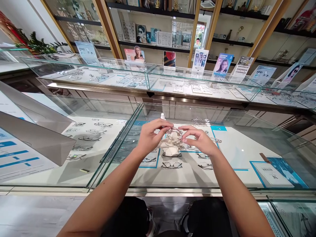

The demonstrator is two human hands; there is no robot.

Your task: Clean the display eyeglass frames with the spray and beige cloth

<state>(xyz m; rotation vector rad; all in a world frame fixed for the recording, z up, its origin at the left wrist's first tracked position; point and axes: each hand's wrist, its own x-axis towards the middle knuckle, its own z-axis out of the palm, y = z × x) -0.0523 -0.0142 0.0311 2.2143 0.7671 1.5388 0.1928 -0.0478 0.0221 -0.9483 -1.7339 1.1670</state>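
Note:
Above the glass counter top, my left hand [153,134] pinches one side of a pair of thin-rimmed eyeglasses [175,128] between thumb and fingers. At their other side, my right hand [199,141] has thumb and fingertips closed on the frame. A crumpled off-white cloth or tissue [171,149] lies just below the eyeglasses, between the two hands. Behind my left hand, a small white bottle [162,116] stands with its top showing. Part of the eyeglasses is hidden by my fingers and hard to pick out against the cloth.
Under the glass of the display case [192,188] lie several eyeglass frames, with one black pair [171,165] directly below my hands. Folded paper signs [37,144] stand at the left. A second glass case [148,79] crosses behind, carrying upright cards, with shelves beyond.

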